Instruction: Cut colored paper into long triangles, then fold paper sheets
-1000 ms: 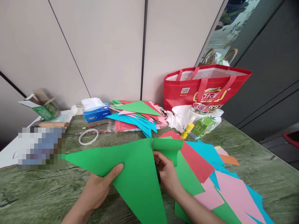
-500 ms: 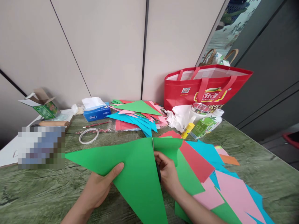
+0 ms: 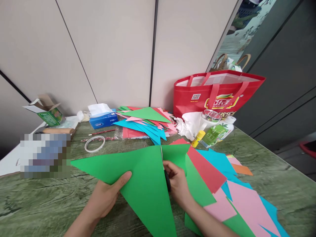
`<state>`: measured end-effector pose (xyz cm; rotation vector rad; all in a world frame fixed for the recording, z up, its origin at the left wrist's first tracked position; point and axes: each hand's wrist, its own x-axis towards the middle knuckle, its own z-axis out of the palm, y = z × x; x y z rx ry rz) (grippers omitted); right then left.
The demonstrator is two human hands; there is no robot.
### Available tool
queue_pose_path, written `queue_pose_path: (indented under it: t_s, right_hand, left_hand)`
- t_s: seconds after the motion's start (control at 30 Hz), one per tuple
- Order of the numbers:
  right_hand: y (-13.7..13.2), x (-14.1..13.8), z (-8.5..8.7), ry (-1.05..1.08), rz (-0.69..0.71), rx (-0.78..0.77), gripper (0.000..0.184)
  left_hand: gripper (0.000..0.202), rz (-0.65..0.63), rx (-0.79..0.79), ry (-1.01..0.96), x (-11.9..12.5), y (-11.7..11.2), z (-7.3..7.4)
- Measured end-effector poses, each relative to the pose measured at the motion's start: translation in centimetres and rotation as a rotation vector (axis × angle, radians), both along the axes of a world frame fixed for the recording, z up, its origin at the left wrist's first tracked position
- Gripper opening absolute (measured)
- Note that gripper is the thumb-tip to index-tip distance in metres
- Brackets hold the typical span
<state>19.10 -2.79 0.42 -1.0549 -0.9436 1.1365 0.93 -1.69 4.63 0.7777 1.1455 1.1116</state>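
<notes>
Both forearms come in from the lower edge of the view, bare, and lean toward each other. The left hand (image 3: 106,197) lies low and a little to the left, with the palm turned inward. Its thumb is stretched flat on top of the green sheet (image 3: 145,191) and the other fingers are hidden under it, so the hand pinches the sheet's edge. The right hand (image 3: 178,186) is in the middle with its wrist bent slightly to the left. Its fingers are curled around the black handle of the scissors (image 3: 167,179), knuckles facing up.
</notes>
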Motion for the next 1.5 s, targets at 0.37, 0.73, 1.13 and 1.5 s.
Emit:
queue_pose_path:
  t_s: [0.37,0.73,1.13,1.5]
  right_hand:
    - [0.1,-0.1,0.2,-0.057,-0.017,0.041,0.021]
    - [0.3,-0.1,-0.3,-0.101,-0.032,0.051,0.019]
    - [0.0,0.1,0.7,-0.616,0.156,-0.041,0.027]
    - [-2.1,-1.4,3.9,-1.627,0.556,0.098,0.038]
  left_hand:
    - [0.072,-0.006,0.004,0.005,-0.2,-0.1,0.1]
    - [0.065,-0.036,0.010,-0.043,-0.2,0.0,0.1]
    - [0.027,0.306,0.174,-0.125,-1.6,4.7,2.8]
    - [0.026,0.026,0.030,-0.210,5.0,16.2,3.9]
